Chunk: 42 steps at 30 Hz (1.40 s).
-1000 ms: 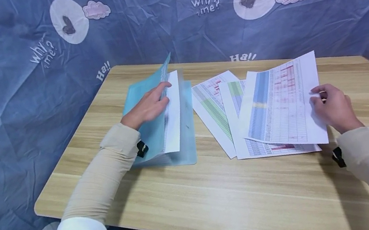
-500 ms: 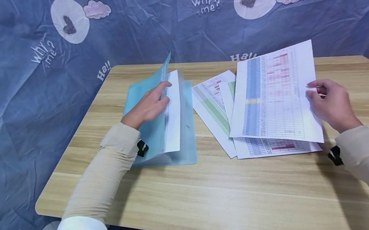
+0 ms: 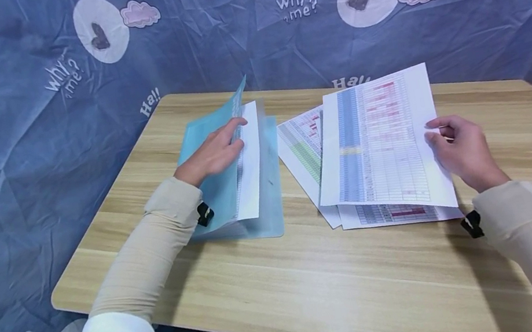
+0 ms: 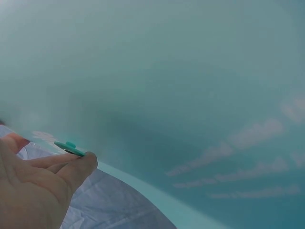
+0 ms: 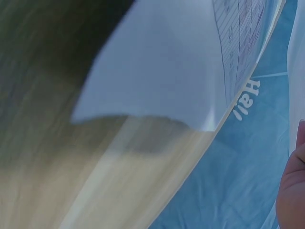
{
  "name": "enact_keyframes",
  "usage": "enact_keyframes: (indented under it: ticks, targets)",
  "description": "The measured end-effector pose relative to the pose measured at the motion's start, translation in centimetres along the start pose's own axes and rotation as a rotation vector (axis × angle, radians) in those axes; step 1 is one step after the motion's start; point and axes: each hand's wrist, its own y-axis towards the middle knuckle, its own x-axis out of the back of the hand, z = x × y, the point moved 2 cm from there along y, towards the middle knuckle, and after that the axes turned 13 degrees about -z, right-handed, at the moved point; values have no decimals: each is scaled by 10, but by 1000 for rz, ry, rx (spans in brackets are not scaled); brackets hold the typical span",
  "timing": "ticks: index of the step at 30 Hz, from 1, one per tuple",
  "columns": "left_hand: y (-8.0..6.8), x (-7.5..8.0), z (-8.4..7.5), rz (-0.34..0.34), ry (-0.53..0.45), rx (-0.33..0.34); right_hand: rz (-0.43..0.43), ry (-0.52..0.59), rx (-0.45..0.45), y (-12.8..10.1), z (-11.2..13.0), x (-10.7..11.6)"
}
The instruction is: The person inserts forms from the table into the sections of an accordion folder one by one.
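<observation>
My left hand (image 3: 213, 150) holds the raised cover of a translucent blue snap folder (image 3: 197, 136) at its edge. White printed sheets (image 3: 253, 174) show inside the folder. A green snap button (image 4: 69, 148) sits by my fingertips in the left wrist view. With my right hand (image 3: 462, 148) I pinch the right edge of a printed sheet (image 3: 378, 141) bearing a blue column and red cells. That sheet is lifted and tilted over other sheets, covering most of them. Beneath it, a sheet with green cells (image 3: 305, 153) and another printed sheet (image 3: 390, 214) lie on the table.
The light wood table (image 3: 287, 291) has rounded corners. A blue patterned cloth (image 3: 232, 25) hangs behind it and at its left side. The folder and the loose sheets lie side by side, with a narrow strip of wood between them.
My right hand has lifted the printed sheet and moved it left towards the folder, covering more of the sheets below. My left hand and the folder have stayed still.
</observation>
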Motion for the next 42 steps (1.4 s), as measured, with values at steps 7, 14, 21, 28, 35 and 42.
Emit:
enact_keyframes:
  ticks: [7, 14, 21, 28, 35, 42]
  targets:
    - [1, 0, 1, -3, -9, -13, 24, 24, 25, -1, 8, -6]
    - [1, -2, 0, -8, -8, -13, 56, 67, 31, -4, 18, -13]
    - [0, -2, 0, -3, -5, -1, 67, 83, 64, -5, 29, -18]
    - [0, -2, -3, -6, -10, -3, 56, 86, 102, -5, 33, -25]
    - [-1, -2, -4, -1, -20, -5, 43, 122, 128, -5, 38, -31]
    - [0, -2, -5, -7, -18, 5, 56, 123, 144, -5, 41, -40]
